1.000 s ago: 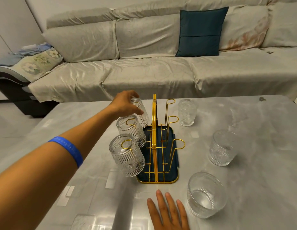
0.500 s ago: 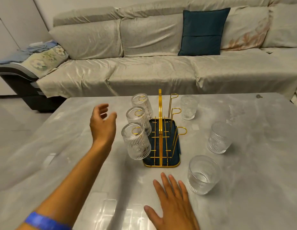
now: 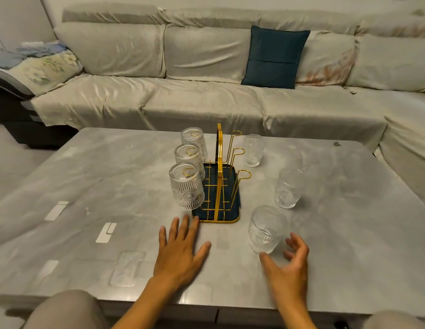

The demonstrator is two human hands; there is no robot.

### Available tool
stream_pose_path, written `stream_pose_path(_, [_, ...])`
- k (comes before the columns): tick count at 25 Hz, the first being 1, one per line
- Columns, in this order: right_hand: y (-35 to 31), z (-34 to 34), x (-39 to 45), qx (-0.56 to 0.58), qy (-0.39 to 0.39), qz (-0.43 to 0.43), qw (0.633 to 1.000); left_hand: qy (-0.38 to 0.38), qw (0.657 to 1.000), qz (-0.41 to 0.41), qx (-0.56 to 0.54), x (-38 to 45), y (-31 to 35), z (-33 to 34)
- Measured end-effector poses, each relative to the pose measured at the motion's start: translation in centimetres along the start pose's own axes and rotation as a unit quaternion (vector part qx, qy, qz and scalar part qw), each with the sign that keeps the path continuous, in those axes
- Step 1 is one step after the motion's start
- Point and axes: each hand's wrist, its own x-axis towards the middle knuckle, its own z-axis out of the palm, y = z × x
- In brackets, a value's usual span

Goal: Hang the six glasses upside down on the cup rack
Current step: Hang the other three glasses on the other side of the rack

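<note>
A gold wire cup rack (image 3: 221,220) with a dark blue tray stands mid-table. Three ribbed glasses hang upside down on its left hooks: near (image 3: 186,187), middle (image 3: 188,159), far (image 3: 193,140). The three right hooks (image 3: 244,174) are bare. Right of the rack three glasses stand upright: far (image 3: 253,150), middle (image 3: 288,188), near (image 3: 266,230). My left hand (image 3: 180,249) lies flat and open on the table just in front of the rack. My right hand (image 3: 288,269) is open, its fingers curled close around the base of the near upright glass without gripping it.
The grey marble table (image 3: 99,186) ends at a front edge just below my wrists, with my knees under it. A small dark object (image 3: 336,144) lies at the far right corner. A covered sofa with a teal cushion (image 3: 275,55) runs behind the table.
My left hand let go of the far hung glass and drew back to lie flat in front of the rack. My right hand slid right to the near upright glass.
</note>
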Motion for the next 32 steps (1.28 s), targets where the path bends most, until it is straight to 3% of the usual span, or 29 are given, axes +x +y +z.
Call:
stream_pose_path(2, [-0.3, 0.2, 1.3, -0.066, -0.069, -0.006, 0.995, -0.002, 1.0, 0.0, 0.007, -0.2, 0.1, 0.1])
stream_pose_path(4, [-0.5, 0.8, 2.1, -0.125, -0.089, -0.021, 0.988, 0.002, 1.0, -0.001, 0.016, -0.2, 0.0, 0.0])
stream_pose_path(9, [-1.9, -1.0, 4.0, -0.075, -0.157, -0.045, 0.984, 0.003, 1.0, -0.003, 0.023, -0.1, 0.1, -0.2])
stream_pose_path(14, [-8.1, -3.6, 8.1, 0.001, -0.098, -0.158, 0.983, 0.002, 1.0, -0.003, 0.027, -0.1, 0.0, 0.3])
stream_pose_path(18, [-13.2, -3.2, 10.3, 0.001, -0.071, -0.242, 0.968, 0.001, 1.0, -0.004, 0.025, 0.0, 0.0, 0.4])
stream_pose_path(25, [-15.4, -0.2, 11.1, -0.099, -0.1, -0.307, 0.941, -0.002, 0.999, -0.011, 0.033, 0.1, 0.2, 0.3])
stream_pose_path(32, [-13.4, 3.1, 11.4, -0.233, -0.183, -0.341, 0.892, -0.012, 0.999, -0.015, 0.041, -0.1, 0.5, 0.0])
